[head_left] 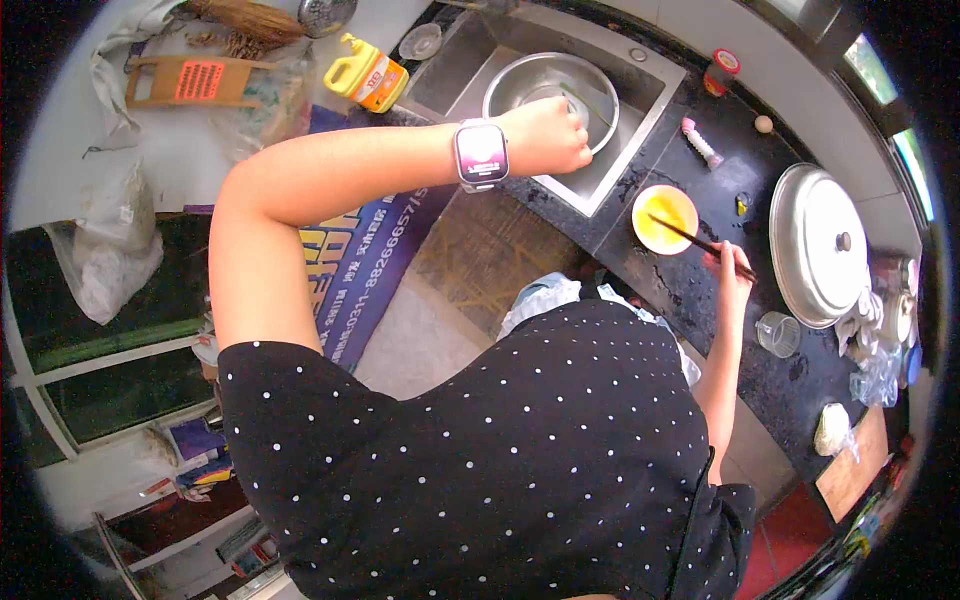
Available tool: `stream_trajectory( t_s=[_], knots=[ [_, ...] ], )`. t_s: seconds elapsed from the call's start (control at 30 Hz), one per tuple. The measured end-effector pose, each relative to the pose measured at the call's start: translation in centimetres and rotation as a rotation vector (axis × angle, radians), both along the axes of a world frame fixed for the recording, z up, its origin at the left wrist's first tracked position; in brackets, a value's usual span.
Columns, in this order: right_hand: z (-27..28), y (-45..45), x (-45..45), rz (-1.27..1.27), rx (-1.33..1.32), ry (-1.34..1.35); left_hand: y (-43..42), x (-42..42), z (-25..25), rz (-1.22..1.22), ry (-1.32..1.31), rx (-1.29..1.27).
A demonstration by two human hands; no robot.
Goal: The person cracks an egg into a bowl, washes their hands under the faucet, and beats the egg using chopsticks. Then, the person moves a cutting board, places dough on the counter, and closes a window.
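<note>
- My right hand [738, 265] is pinching the chopsticks [690, 238], tips down in the yellow liquid [672, 208].
- That's in the small bowl [637, 228] on the counter [790, 390], lid [812, 240] over to the right.
- Farther off, my left hand [550, 136] is curled over the metal bowl [516, 82] in the sink [650, 110], can't tell if it's gripping anything.

Black countertop [800, 390] beneath pale tiled walls [700, 40], daylight through windows [872, 68], patterned floor [465, 255].
</note>
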State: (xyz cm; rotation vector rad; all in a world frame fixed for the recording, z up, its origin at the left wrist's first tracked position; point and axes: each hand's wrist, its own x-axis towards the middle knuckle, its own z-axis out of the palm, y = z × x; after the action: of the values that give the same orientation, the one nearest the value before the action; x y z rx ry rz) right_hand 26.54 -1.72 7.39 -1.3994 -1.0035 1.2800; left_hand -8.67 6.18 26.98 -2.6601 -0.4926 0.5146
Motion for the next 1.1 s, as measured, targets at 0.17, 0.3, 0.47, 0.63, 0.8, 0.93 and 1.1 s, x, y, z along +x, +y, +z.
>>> stream_trajectory(
  t_s=[0.17,0.3,0.47,0.63,0.8,0.93,1.1],
  knots=[
    [-1.4,-1.0,0.8,0.060,0.071,-0.157,0.0,0.2,0.2,0.067,-0.005,-0.047],
    [-0.6,-1.1,0.6,-0.150,0.105,-0.061,-0.5,0.1,-1.5,0.151,-0.008,-0.190],
    [-0.6,-1.3,0.2,-0.045,0.002,0.048,-2.2,-0.5,-4.9,0.305,-0.273,-0.411],
    [-0.7,-1.4,1.0,-0.051,0.001,-0.044,-5.8,-0.6,-10.4,0.854,-0.761,-0.738],
    [-0.3,-1.1,0.6,-0.161,0.054,-0.074,-10.3,-0.2,-15.4,1.281,-1.022,-0.892],
    [-0.2,-0.7,0.5,0.025,0.007,-0.088,-11.6,-0.5,-16.7,1.253,-0.984,-0.959],
    [-0.1,-0.2,0.6,0.007,0.074,-0.175,-10.8,-1.0,-16.6,1.209,-1.042,-0.878]
  ],
)
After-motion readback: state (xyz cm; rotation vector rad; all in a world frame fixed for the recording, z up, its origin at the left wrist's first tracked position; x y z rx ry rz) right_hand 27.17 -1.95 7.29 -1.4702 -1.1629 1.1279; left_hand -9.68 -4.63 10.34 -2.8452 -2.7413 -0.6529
